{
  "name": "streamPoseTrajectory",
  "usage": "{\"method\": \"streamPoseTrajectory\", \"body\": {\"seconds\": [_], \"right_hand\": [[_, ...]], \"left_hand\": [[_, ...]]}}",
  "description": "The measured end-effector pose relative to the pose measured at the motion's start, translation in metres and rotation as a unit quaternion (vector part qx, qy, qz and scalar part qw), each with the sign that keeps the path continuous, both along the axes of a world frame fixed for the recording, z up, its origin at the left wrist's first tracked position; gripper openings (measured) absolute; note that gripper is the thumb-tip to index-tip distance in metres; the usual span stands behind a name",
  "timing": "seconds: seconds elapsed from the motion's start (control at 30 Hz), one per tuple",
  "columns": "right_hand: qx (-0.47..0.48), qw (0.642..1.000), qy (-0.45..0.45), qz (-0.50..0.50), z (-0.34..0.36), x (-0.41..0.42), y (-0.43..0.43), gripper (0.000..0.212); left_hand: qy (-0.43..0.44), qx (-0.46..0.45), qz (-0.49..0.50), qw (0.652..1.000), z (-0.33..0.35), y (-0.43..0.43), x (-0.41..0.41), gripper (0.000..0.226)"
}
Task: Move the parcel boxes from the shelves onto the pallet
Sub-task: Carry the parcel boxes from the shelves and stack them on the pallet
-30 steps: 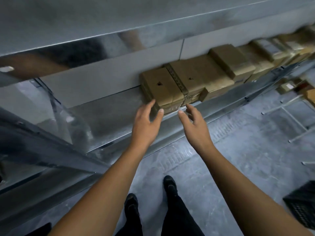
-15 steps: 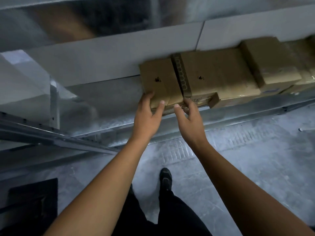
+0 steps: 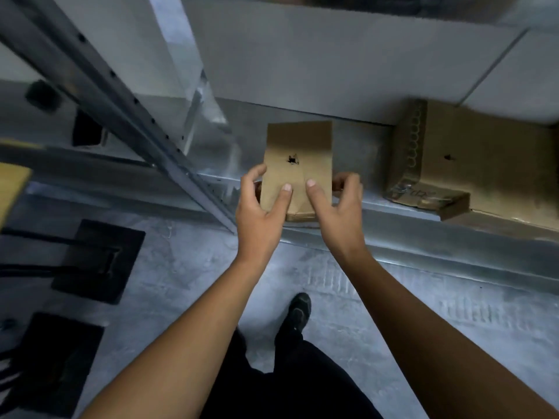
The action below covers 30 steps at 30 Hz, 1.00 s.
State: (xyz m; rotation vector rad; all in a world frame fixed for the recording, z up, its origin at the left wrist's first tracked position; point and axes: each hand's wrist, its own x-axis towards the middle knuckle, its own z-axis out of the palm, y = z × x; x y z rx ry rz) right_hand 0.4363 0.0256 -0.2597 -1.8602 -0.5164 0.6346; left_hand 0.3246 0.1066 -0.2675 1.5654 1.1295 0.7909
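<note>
A small brown parcel box (image 3: 298, 152) with a dark torn hole on top sits at the front edge of the metal shelf (image 3: 375, 207), its near end past the lip. My left hand (image 3: 261, 210) grips its left near corner, thumb on top and fingers round the side. My right hand (image 3: 332, 207) grips its right near corner the same way. A larger brown parcel box (image 3: 484, 164) with a perforated tape strip lies on the shelf to the right, apart from the small one.
A slanted perforated steel upright (image 3: 121, 107) of the rack crosses at the left. Dark pallet-like blocks (image 3: 96, 261) lie on the grey concrete floor at lower left. My legs and one shoe (image 3: 298, 313) stand below the shelf. A yellowish edge (image 3: 12, 189) shows far left.
Both hands closed round the small box and pulled it out from beside the larger box toward the shelf's front edge. My view swung left and down.
</note>
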Motion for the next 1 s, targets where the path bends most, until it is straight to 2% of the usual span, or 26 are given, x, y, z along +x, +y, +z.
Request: {"method": "streamPoseTrajectory", "body": {"seconds": [0.13, 0.33, 0.53, 0.73, 0.8, 0.93, 1.0], "right_hand": [[0.021, 0.997, -0.016, 0.079, 0.002, -0.042, 0.023, 0.055], [0.041, 0.987, -0.032, 0.150, 0.007, -0.132, 0.056, 0.047], [0.059, 0.967, -0.030, 0.248, 0.023, -0.260, 0.082, 0.048], [0.070, 0.933, -0.052, 0.348, 0.039, -0.397, 0.102, 0.051], [0.077, 0.923, -0.050, 0.375, 0.043, -0.441, 0.110, 0.055], [0.096, 0.893, -0.042, 0.437, 0.053, -0.524, 0.122, 0.079], [0.106, 0.879, -0.051, 0.462, 0.060, -0.560, 0.127, 0.077]], "left_hand": [[-0.027, -0.011, 0.070, 0.997, 0.008, 0.011, -0.052, 0.055], [-0.033, 0.009, 0.159, 0.987, 0.015, 0.017, -0.151, 0.051], [-0.058, 0.010, 0.251, 0.966, 0.029, 0.020, -0.285, 0.055], [-0.100, 0.015, 0.333, 0.938, 0.045, 0.012, -0.425, 0.050], [-0.095, 0.027, 0.363, 0.926, 0.050, 0.011, -0.469, 0.051], [-0.095, 0.054, 0.415, 0.903, 0.060, 0.007, -0.548, 0.054], [-0.100, 0.069, 0.441, 0.889, 0.067, 0.006, -0.582, 0.053]]}}
